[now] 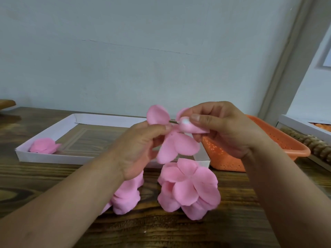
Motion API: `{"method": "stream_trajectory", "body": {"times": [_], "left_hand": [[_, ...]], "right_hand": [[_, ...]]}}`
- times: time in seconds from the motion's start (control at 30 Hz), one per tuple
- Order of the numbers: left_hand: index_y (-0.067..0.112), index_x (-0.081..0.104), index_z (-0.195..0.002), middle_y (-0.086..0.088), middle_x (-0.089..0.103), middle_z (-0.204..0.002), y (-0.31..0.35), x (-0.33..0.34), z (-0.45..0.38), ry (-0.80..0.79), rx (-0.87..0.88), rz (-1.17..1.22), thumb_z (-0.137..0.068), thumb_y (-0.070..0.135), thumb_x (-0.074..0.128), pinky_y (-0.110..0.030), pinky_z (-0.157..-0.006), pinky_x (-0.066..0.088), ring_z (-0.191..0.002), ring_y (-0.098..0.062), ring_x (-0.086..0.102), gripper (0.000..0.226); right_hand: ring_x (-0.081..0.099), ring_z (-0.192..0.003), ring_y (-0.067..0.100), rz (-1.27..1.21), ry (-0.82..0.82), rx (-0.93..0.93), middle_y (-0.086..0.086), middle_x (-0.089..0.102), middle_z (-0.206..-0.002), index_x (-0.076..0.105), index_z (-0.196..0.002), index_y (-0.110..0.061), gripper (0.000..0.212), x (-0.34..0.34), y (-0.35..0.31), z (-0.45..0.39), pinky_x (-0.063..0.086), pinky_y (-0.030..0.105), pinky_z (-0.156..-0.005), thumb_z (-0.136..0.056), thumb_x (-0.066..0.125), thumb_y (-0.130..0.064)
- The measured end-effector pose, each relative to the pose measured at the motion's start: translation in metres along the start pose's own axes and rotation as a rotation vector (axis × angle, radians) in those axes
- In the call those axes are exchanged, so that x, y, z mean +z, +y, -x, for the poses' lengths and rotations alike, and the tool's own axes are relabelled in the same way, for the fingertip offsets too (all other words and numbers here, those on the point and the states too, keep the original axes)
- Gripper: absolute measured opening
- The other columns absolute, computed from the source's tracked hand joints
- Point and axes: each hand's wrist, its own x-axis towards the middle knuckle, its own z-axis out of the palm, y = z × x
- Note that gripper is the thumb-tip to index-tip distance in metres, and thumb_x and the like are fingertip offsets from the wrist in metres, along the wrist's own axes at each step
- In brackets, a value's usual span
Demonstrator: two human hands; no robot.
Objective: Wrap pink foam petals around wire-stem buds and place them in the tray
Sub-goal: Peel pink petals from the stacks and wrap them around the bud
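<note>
Two hands wrap a soft pink foam petal piece around a white bud on a thin wire stem, at frame centre above the tray's near right corner.

The left hand (143, 149) pinches the matte, rounded-lobed pink foam petal piece (176, 145) where the thin wire stem (173, 121) passes through; the right hand (223, 127) curls thumb and fingers round one lobe folded over the white bud (185, 122). The stem's long axis runs roughly left-right, bud end rightward. A finished pink foam flower (44, 145) lies in the shallow white cardboard tray (46, 159) (left corner). Loose pink petal stacks (189, 187) rest on the dark wood-grain table (53, 179); a perforated orange plastic basket (279, 149) sits right.
</note>
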Motion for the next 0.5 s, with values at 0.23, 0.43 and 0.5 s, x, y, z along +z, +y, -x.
{"method": "stream_trajectory", "body": {"times": [0.23,0.43,0.5], "left_hand": [[0.003,0.066,-0.095,-0.009,0.07,-0.08,0.0,-0.0086,-0.0024,0.014,0.074,-0.081,-0.066,0.014,0.072,-0.034,-0.079,0.048,-0.08,-0.022,0.063,0.031],[0.009,0.063,-0.085,-0.006,0.067,-0.066,-0.0031,-0.0028,0.0025,-0.042,-0.075,0.008,-0.066,0.017,0.065,-0.026,-0.048,0.052,-0.053,-0.015,0.063,0.021],[0.006,0.065,-0.088,-0.01,0.069,-0.072,-0.0068,-0.0042,-0.0006,0.056,-0.076,0.001,-0.066,0.011,0.067,-0.031,-0.051,0.055,-0.058,-0.017,0.066,0.022]], "right_hand": [[0.053,-0.054,0.015,-0.071,0.018,0.02,0.014,0.07,-0.087,0.074,-0.08,-0.005,0.011,-0.0036,0.0053,-0.0031,0.046,0.022,-0.05,-0.077,0.067,-0.012],[0.054,-0.067,0.024,0.015,0.056,0.032,0.009,0.071,-0.085,0.073,-0.075,-0.009,0.012,0.0034,0.006,-0.0028,0.046,0.023,-0.051,-0.071,0.065,-0.017],[0.053,-0.066,0.026,0.104,0.086,0.044,0.015,0.07,-0.087,0.071,-0.079,-0.004,0.008,0.0042,0.0057,-0.0034,0.046,0.024,-0.052,-0.078,0.065,-0.009]]}}
